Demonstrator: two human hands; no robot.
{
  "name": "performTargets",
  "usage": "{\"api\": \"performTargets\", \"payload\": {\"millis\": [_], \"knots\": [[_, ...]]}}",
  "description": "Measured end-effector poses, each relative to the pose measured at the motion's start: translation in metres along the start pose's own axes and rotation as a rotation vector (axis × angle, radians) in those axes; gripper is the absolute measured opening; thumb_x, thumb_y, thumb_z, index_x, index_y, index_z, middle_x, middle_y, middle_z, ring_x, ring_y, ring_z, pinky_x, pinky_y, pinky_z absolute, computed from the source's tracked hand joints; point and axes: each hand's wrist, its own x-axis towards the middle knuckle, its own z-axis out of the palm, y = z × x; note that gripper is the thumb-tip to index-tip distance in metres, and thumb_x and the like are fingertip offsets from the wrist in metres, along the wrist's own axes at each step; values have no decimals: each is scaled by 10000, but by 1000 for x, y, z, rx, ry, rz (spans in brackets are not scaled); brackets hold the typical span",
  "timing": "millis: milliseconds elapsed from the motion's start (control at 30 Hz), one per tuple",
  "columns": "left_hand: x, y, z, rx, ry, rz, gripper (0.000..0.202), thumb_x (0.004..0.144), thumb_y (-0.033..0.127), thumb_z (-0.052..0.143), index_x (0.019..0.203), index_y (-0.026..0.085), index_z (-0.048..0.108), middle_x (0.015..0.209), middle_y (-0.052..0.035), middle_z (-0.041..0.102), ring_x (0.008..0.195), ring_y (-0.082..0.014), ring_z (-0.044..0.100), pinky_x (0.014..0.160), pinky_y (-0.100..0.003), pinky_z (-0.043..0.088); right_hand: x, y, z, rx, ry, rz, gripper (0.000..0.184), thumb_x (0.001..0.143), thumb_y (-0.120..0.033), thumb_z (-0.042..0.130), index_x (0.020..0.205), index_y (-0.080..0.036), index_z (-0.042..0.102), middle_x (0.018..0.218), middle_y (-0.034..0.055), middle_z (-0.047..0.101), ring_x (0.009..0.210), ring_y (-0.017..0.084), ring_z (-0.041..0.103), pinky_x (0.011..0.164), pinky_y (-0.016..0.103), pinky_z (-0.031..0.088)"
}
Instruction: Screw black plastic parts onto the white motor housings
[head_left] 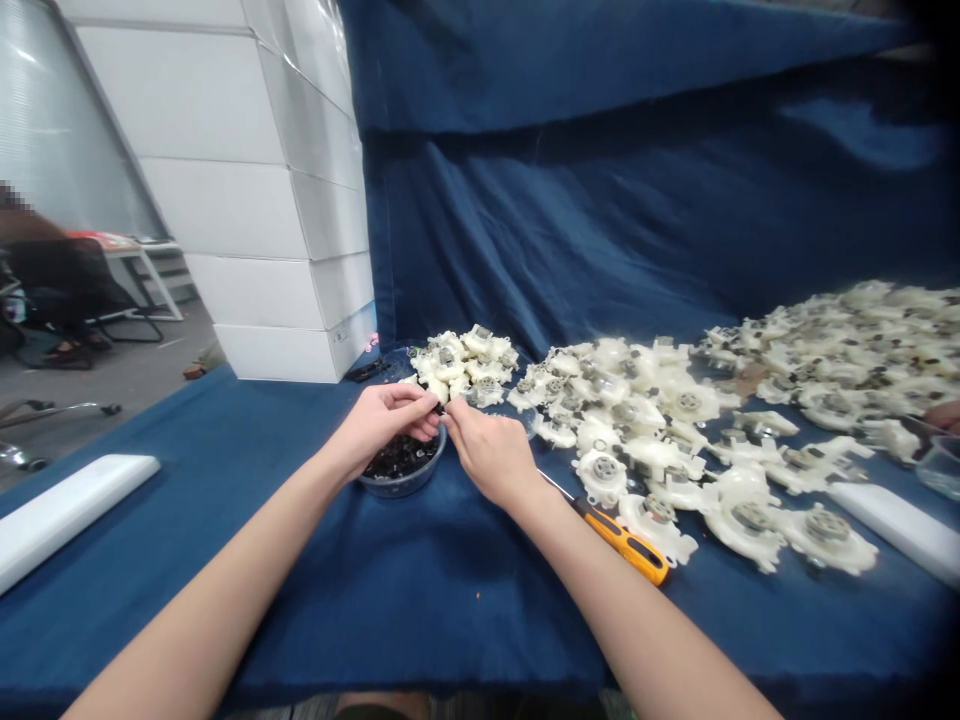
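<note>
- A round clear plastic bowl (401,489) sits on the blue tablecloth (360,610), filled with small black parts (401,458) heaped loosely; their exact shape is too small to make out.
- The left hand (391,425) is above the bowl, hiding part of its rim and contents; its thumb and forefinger tips come together on a small dark piece (440,408).
- That piece is at the bowl's far right edge, between the two hands, mostly covered by fingers.
- The right hand (491,452) meets it from the other side, fingers curled together; whether they also grip the piece, I cannot tell.
- Behind the bowl, a pile of cream plastic housings (472,362) with grey round inserts lies close by; larger groups spread to the right.
- A clear plastic tub (941,468) is cut off at the right edge, its contents unclear, with another person's hand (946,416) partly showing above it.
- An orange-and-black screwdriver (628,545) lies beside the housings, part of its shaft hidden by the right wrist.
- The stack of white boxes (247,210) runs out of view at the top; what they hold is hidden.
- A white bar (75,510) at left is cut off by the frame.
</note>
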Motion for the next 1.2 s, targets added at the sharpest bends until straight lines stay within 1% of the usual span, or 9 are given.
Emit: {"api": "performTargets", "payload": {"millis": [100,267,467,600,733,833,967,1133,1200], "knots": [[0,-1,0,-10,-13,-16,344,774,447,839,880,136,736,798,-79,785,715,-139,745,702,-191,638,0,-1,1,-17,-11,7,391,1093,-413,199,1062,-217,535,860,20,742,680,159,704,555,299,160],[1,-1,-2,-20,-18,2,320,760,403,862,889,135,742,792,-77,789,742,-134,753,729,-177,630,0,-2,0,-30,-23,2,370,1092,-404,208,1054,-227,531,846,17,742,677,179,710,554,303,156],[0,0,0,-24,53,68,311,684,352,919,864,134,788,795,-67,795,722,-135,752,729,-181,633,0,-2,-3,-12,-30,14,359,1091,-408,222,1074,-233,535,881,17,754,697,185,718,566,309,162],[-1,1,1,-8,82,102,318,655,333,935,872,141,805,848,-73,805,770,-156,762,761,-202,641,0,-4,-3,21,-40,48,358,1091,-399,220,1094,-233,538,841,17,747,687,181,712,565,306,166],[-1,1,1,29,87,167,312,659,323,931,892,156,808,896,-67,807,840,-164,764,825,-215,634,0,-6,-4,106,-47,118,367,1088,-417,221,1090,-241,543,771,6,729,658,178,692,569,291,180],[-1,0,0,74,84,208,301,668,313,926,905,170,809,921,-63,806,880,-162,760,855,-211,622,-1,-6,-4,191,-44,149,385,1088,-424,206,1067,-243,546,776,4,724,668,176,683,576,283,192],[-1,1,-1,106,85,231,308,671,313,922,919,175,803,951,-72,803,907,-178,757,872,-242,625,0,-7,-2,268,-46,169,386,1089,-423,199,1042,-241,536,779,-1,714,689,173,675,584,276,204],[-3,1,0,94,67,255,321,677,314,919,932,174,785,985,-58,788,932,-163,742,910,-236,609,1,-8,0,267,-37,196,383,1088,-422,200,1033,-234,528,780,-1,710,674,165,658,583,272,197],[-3,2,2,62,58,229,342,683,327,915,952,180,764,1019,-46,777,944,-157,736,910,-231,603,1,-9,-1,228,-19,195,383,1087,-421,201,1057,-232,533,776,0,713,644,162,645,579,275,183]]}}
